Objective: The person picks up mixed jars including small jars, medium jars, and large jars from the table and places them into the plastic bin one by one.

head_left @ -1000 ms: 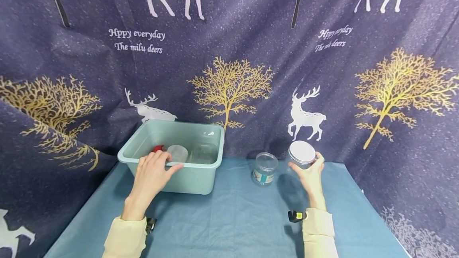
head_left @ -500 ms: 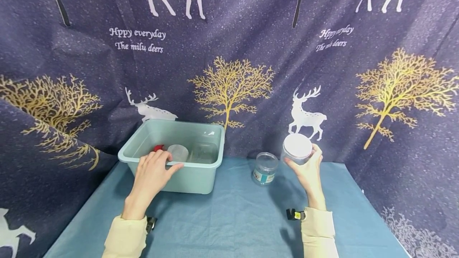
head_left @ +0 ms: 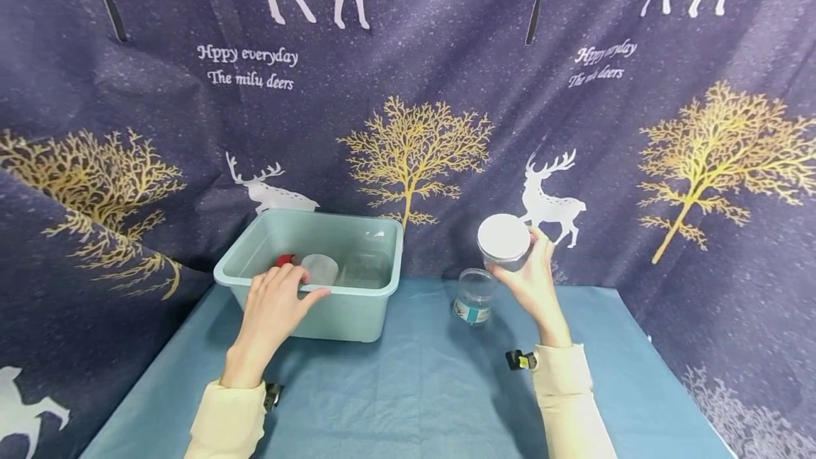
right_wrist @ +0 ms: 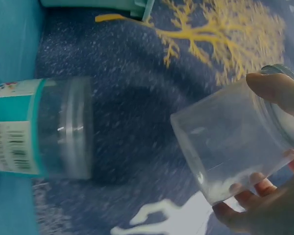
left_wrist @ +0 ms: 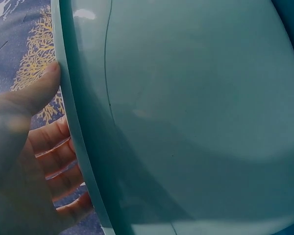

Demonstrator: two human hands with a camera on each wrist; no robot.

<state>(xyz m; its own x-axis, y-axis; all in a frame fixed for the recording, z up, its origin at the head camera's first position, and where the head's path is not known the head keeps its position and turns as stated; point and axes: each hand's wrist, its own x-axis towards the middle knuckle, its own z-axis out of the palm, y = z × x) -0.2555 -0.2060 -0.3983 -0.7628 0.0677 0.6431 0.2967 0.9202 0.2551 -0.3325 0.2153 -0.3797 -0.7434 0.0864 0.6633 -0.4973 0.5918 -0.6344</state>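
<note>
My right hand (head_left: 533,280) grips a clear plastic jar with a white lid (head_left: 503,238) near its lid, thumb on one side and fingers on the other. The jar hangs tilted in the air, and its see-through body (right_wrist: 225,139) shows no visible contents. Just below it in the head view, a second clear jar with a teal and white label (head_left: 473,307) stands upright on the table. At the left, my left hand (head_left: 270,312) holds the near rim of a pale green plastic tub (head_left: 341,317), fingers bent over the edge.
Inside the tub lie a red item (head_left: 285,260), a whitish round-topped item (head_left: 320,270) and a clear container (head_left: 366,269), partly hidden. Blue cloth (head_left: 408,388) covers the table. Behind it hangs a dark printed curtain (head_left: 440,161).
My right hand has carried the white-lidded jar up and to the left, from beside the labelled jar to above it. My left hand stays on the tub's rim.
</note>
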